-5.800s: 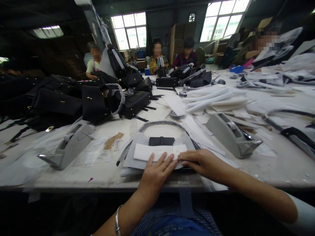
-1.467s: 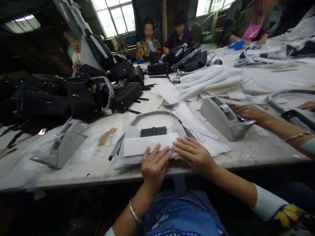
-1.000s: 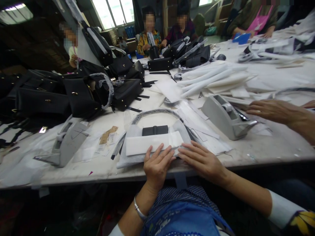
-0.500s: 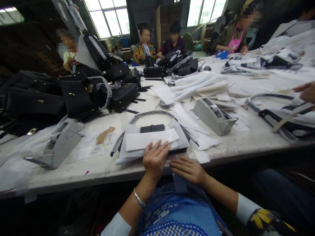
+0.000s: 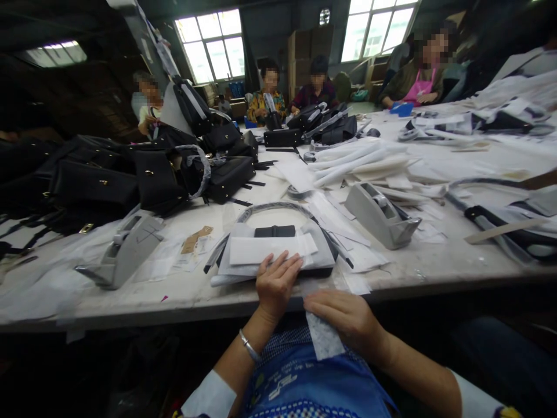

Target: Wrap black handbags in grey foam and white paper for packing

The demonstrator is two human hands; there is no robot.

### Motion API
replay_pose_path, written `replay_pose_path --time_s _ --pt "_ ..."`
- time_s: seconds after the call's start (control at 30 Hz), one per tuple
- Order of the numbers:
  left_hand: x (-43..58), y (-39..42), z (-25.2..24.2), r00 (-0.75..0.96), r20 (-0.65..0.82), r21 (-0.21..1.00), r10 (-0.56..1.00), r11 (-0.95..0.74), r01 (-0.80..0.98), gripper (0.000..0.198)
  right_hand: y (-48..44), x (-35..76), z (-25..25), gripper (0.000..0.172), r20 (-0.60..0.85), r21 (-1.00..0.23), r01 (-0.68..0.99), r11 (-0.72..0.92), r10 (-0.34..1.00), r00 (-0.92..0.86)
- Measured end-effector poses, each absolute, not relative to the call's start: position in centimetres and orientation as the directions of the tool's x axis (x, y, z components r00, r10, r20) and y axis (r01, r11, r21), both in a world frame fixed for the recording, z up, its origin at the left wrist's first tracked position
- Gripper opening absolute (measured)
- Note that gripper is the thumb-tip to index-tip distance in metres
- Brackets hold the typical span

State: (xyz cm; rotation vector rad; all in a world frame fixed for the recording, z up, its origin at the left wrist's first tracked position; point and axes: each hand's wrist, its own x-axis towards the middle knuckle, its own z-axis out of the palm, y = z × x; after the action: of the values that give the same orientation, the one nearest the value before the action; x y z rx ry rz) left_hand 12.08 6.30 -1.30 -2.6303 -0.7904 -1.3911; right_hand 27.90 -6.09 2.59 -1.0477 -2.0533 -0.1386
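Note:
A black handbag lies flat in front of me, mostly covered by white sheet wrapping. Its plastic-wrapped handle arches away from me. Across the bag sits a white padding strip, and a small black strap piece shows just beyond it. My left hand rests on the strip's near edge with fingers stretched out flat. At the table edge, my right hand is closed on a pale translucent sheet that hangs down over my blue apron.
Grey tape dispensers stand on the left and right. Black handbags are heaped at the left. White paper strips lie beyond the bag, and another part-wrapped bag is at the right. Several people sit around the table.
My right hand has drawn slightly down and toward me, and the pale sheet now shows below it. My left hand stays on the strip. The view has tilted slightly.

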Motion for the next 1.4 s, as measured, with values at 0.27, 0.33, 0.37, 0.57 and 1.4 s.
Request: replay_pose_path --time_s 0.27,0.33,0.37,0.57,1.4 --pt "12.0 6.3 -1.8 0.457 0.801 0.159 0.386 -0.874 0.459 0.02 3.7 31.8 5.7 0.035 0.38 -0.397 0.866 0.305 0.913 -0.147" --pt "12.1 6.3 -1.7 0.456 0.802 0.161 0.386 -0.875 0.457 0.02 5.4 32.0 5.2 0.028 0.267 -0.452 0.866 0.216 0.958 -0.099" --pt "12.1 6.3 -1.6 0.456 0.8 0.165 0.391 -0.873 0.458 0.02 6.0 32.0 4.9 0.021 0.245 -0.461 0.864 0.201 0.965 -0.094" --pt "12.2 6.1 -0.6 0.45 0.786 0.205 0.424 -0.865 0.457 0.019 8.1 32.6 3.9 0.007 0.143 -0.52 0.844 0.134 0.987 -0.069" --pt "12.6 6.7 -0.8 0.635 0.568 0.106 0.523 -0.812 0.573 0.04 8.3 36.6 5.3 0.013 0.267 -0.554 0.828 0.086 0.961 0.079"
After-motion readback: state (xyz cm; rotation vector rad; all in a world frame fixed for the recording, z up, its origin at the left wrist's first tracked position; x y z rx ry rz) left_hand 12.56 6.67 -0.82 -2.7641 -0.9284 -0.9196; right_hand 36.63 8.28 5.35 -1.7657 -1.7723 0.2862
